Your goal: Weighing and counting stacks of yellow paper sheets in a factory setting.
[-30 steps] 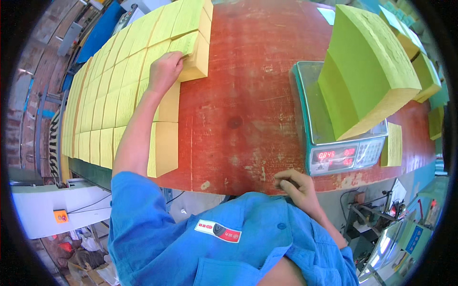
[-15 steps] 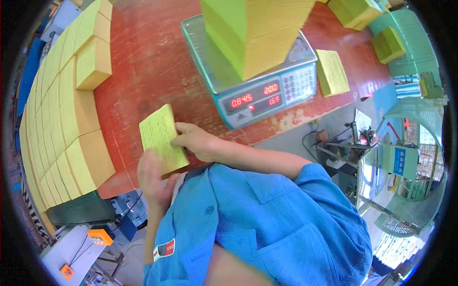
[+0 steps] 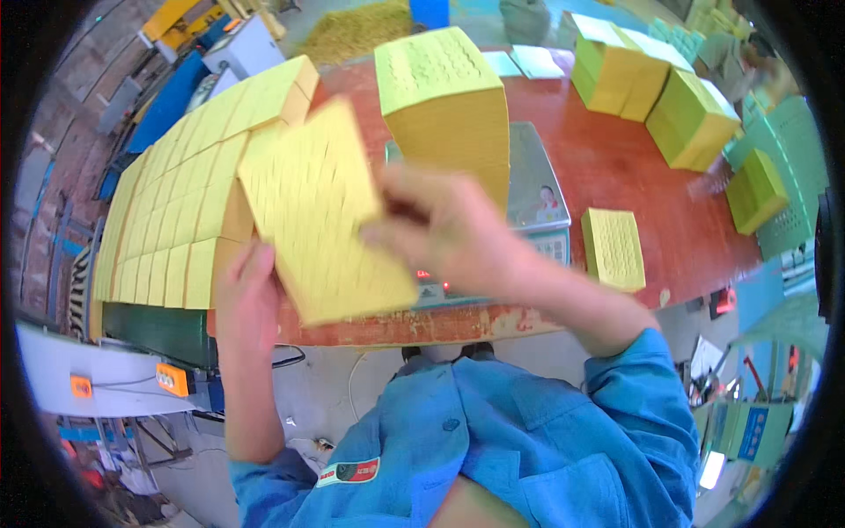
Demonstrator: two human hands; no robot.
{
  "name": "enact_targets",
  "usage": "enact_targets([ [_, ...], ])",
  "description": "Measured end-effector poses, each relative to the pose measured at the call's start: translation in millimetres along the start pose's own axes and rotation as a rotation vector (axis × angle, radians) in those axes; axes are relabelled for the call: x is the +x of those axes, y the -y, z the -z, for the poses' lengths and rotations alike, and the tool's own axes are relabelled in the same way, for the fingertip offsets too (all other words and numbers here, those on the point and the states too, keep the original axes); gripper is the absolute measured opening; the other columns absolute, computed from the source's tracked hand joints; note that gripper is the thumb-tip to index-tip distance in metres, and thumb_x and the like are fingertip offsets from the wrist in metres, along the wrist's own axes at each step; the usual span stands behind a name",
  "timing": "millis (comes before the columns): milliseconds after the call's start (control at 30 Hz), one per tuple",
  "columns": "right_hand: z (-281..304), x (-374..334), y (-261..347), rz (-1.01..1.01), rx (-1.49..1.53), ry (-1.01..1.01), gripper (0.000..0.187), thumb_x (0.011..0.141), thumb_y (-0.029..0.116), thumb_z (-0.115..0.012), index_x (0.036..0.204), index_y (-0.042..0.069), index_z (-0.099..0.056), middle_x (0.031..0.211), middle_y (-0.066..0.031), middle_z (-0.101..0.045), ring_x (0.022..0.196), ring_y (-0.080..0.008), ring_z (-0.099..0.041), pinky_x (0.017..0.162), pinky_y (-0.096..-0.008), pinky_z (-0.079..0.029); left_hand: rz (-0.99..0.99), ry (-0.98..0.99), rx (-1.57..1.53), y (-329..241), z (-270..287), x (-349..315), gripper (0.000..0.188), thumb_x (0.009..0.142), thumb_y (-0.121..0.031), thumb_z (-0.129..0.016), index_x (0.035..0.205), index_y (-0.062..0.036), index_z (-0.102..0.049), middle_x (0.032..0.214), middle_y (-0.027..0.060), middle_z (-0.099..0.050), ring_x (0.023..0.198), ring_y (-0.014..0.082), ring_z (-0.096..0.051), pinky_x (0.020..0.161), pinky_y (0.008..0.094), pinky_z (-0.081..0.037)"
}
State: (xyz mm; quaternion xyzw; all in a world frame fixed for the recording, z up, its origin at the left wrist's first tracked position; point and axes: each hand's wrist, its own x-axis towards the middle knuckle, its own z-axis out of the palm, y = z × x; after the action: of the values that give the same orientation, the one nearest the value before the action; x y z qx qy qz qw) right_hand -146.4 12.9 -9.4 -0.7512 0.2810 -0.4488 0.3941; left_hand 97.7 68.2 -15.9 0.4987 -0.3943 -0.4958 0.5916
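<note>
A thin stack of yellow paper (image 3: 321, 220) with rows of small slits is raised over the front of the red table, tilted and blurred. My right hand (image 3: 458, 229) grips its right edge, thumb on the face and fingers bent. At its lower left edge is my left hand (image 3: 249, 304), closed against the side; some of its fingers are hidden behind the paper. Beyond them, a tall block of yellow paper (image 3: 453, 132) stands on a digital scale (image 3: 535, 176), whose red display is mostly covered by my right hand and the paper.
Many yellow paper blocks (image 3: 167, 220) are packed in rows on the left. One small stack (image 3: 613, 248) lies right of the scale. More blocks (image 3: 691, 119) stand at the far right, near a green perforated panel (image 3: 792, 167). The red table's (image 3: 519, 321) front edge is worn.
The held paper has been raised and now shows its face, with the left hand coming up to its side. My view has tilted up, bringing the table's far side into sight.
</note>
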Motion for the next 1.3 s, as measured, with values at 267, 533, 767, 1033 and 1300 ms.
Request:
enact_targets([
  [267, 129, 117, 0, -0.156, -0.098, -0.283, 0.048, 0.083, 0.019, -0.073, 0.123, -0.003, -0.058, 0.079, -0.0056, -0.063, 0.064, -0.0106, -0.056, 0.053, -0.0252, -0.042, -0.138, 0.291, 0.353, -73, -99, 147, 0.027, 0.089, -0.034, -0.066, 0.084, -0.0077, -0.063, 0.073, 0.0015, -0.062, 0.066, 0.0125, -0.058, 0.060, 0.0259, -0.045],
  [533, 147, 118, -46, -0.281, -0.153, -0.266, 0.046, 0.082, 0.020, -0.073, 0.121, -0.002, -0.060, 0.077, -0.0034, -0.061, 0.062, -0.0098, -0.054, 0.053, -0.0252, -0.041, 0.105, 0.389, 0.533, -44, -119, 199, 0.027, 0.089, -0.039, -0.062, 0.086, -0.0125, -0.065, 0.074, 0.0008, -0.064, 0.060, 0.0106, -0.057, 0.056, 0.0251, -0.044],
  [767, 149, 104, -51, -0.279, -0.277, -0.283, 0.047, 0.078, 0.024, -0.076, 0.114, -0.003, -0.064, 0.090, -0.0128, -0.068, 0.073, -0.0176, -0.067, 0.066, -0.0298, -0.054, 0.075, 0.439, 0.551, -41, -123, 189, 0.026, 0.090, -0.039, -0.060, 0.084, -0.0142, -0.064, 0.073, -0.0012, -0.062, 0.059, 0.0091, -0.055, 0.055, 0.0247, -0.042],
  [1033, 144, 84, -61, -0.081, -0.562, -0.410, 0.044, 0.082, 0.029, -0.070, 0.114, 0.000, -0.065, 0.092, -0.0133, -0.070, 0.085, -0.0206, -0.068, 0.075, -0.0321, -0.053, -0.034, 0.302, 0.537, -28, -109, 168, 0.032, 0.092, -0.044, -0.058, 0.089, -0.0121, -0.062, 0.073, -0.0005, -0.059, 0.061, 0.0096, -0.055, 0.058, 0.0247, -0.043],
  [1300, 198, -70, -109, -0.278, -0.083, -0.778, 0.022, 0.095, 0.015, -0.058, 0.111, 0.002, -0.067, 0.074, 0.0005, -0.059, 0.064, -0.0057, -0.052, 0.057, -0.0214, -0.042, -0.147, -0.091, 0.939, 20, 118, 231, 0.031, 0.092, -0.036, -0.062, 0.098, -0.0054, -0.062, 0.072, 0.0049, -0.061, 0.061, 0.0098, -0.057, 0.053, 0.0256, -0.046],
])
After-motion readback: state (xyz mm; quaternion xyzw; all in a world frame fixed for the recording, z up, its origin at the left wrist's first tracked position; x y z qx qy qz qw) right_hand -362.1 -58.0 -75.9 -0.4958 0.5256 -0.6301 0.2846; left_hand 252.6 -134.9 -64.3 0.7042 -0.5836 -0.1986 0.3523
